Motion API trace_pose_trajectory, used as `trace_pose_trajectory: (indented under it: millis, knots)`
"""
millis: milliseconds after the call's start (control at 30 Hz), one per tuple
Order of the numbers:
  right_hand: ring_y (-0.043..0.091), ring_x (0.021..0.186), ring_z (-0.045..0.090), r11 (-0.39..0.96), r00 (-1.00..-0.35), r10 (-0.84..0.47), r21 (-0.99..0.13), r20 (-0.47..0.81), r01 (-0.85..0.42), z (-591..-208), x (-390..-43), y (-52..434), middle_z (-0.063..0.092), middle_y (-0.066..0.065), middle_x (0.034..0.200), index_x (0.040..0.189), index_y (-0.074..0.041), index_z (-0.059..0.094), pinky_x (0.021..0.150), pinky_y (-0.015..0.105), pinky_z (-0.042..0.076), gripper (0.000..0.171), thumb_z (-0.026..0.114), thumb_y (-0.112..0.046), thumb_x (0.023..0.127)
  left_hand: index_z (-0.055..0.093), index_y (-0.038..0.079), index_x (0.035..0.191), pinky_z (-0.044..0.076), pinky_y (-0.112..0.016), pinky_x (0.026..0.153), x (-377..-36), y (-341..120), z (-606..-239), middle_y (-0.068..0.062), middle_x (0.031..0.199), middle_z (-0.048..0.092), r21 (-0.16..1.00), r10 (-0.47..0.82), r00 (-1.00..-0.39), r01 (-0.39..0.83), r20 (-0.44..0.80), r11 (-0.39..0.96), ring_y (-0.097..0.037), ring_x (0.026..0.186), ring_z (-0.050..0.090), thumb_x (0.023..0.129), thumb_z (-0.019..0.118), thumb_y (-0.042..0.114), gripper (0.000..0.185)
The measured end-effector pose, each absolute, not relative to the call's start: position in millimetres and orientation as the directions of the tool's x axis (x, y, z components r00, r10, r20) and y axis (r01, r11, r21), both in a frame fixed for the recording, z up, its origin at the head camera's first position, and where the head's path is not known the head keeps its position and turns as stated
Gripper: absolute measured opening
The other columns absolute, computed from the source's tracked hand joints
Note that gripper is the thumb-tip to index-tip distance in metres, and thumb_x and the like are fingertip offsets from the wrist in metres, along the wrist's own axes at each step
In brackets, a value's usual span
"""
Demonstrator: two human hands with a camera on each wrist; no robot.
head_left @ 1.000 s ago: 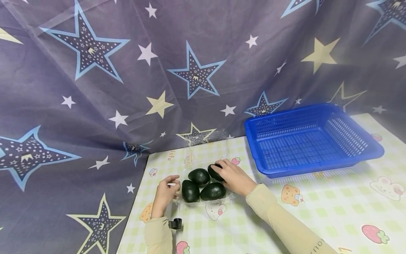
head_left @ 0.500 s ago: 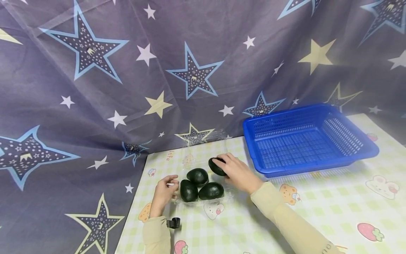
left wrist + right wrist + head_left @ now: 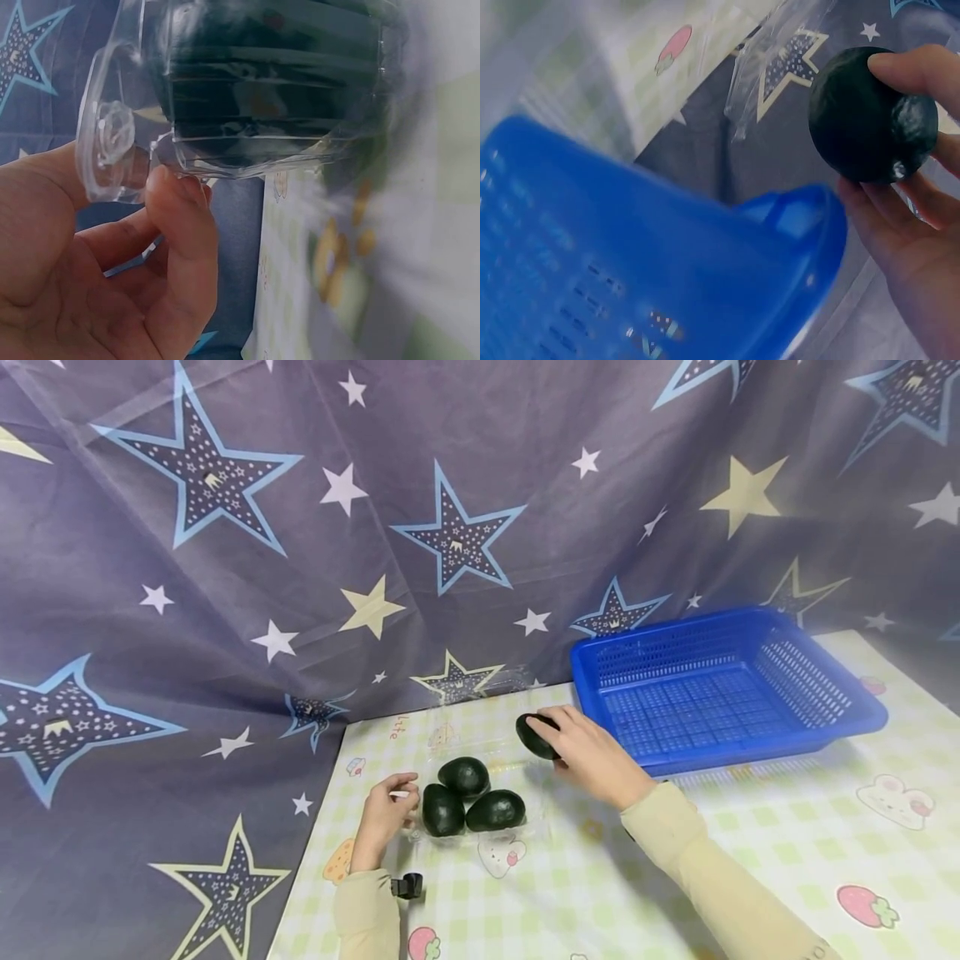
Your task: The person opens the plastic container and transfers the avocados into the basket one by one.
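With the right hand [image 3: 600, 760], gripping one dark green, glossy, egg-shaped avocado [image 3: 536, 737] between thumb and curled fingers; held up in the air, touching nothing but the hand. With the left hand [image 3: 384, 818], pinching the edge of a clear, thin-walled plastic clamshell box [image 3: 116, 127] between thumb and fingers, apparently to steady it.

Judging by the layout, only partway along: one avocado out of the box but not yet set down, with three matching dark green avocados [image 3: 495, 810] remaining inside, close together.

Nearly black in the shade, the lifted one, with whitish glints on smooth skin in the right wrist view; free of any visible cut. Impossible to judge ripeness.

Behind the remaining fruit, folded open: a transparent plastic lid [image 3: 483, 722]. Near the held avocado, to its right: a large, blue, rectangular plastic basket [image 3: 720, 756] with slotted walls. Beneath everything, a pale green-and-white checked tablecloth [image 3: 562, 902]; beyond, a purple-grey star-print curtain [image 3: 285, 585].
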State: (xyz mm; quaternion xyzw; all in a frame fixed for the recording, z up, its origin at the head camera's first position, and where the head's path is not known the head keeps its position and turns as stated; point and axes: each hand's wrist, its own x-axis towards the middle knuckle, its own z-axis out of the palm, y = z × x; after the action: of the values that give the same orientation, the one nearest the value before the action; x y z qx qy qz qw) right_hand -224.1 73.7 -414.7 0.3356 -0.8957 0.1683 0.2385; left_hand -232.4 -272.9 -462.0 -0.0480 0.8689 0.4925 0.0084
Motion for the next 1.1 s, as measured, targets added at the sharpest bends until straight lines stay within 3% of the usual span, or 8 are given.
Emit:
trace_pose_trajectory:
  millis: [333, 700, 1100]
  knots:
    - [0.034, 0.117, 0.054, 0.733, -0.66, -0.476, -0.152, 0.582, -0.663, -409.9, -221.8, 92.6, 0.056, 0.02, 0.132, 0.137, 0.0, 0.055, 0.099, 0.047, 0.052, 0.069, 0.079, 0.0, 0.072, 0.058, -0.005, 0.13, 0.055, -0.025, 0.051, -232.9, -273.1, -465.7, -0.022, 0.112, 0.061, 0.857, -0.076, -0.995, -0.096, -0.067, 0.507, -0.02, 0.071, 0.06, 0.093, 0.058, 0.001, 0.038]
    - [0.036, 0.116, 0.055, 0.769, -0.722, -0.387, -0.231, 0.574, -0.596, -403.8, -222.7, 110.8, 0.056, 0.022, 0.132, 0.138, -0.001, 0.056, 0.094, 0.049, 0.056, 0.067, 0.076, -0.006, 0.074, 0.058, -0.004, 0.131, 0.057, -0.027, 0.052, -230.5, -278.1, -463.0, -0.025, 0.118, 0.059, 0.854, -0.085, -0.994, -0.103, -0.069, 0.51, -0.023, 0.077, 0.06, 0.091, 0.057, 0.001, 0.04]
    - [0.036, 0.119, 0.052, 0.802, -0.779, -0.342, -0.27, 0.525, -0.533, -402.5, -217.4, 133.3, 0.053, 0.023, 0.135, 0.141, 0.0, 0.052, 0.09, 0.049, 0.057, 0.067, 0.077, -0.012, 0.08, 0.059, -0.004, 0.13, 0.057, -0.027, 0.051, -233.7, -274.2, -466.8, -0.02, 0.114, 0.06, 0.857, -0.067, -0.996, -0.084, -0.058, 0.509, -0.015, 0.072, 0.058, 0.091, 0.057, 0.001, 0.04]
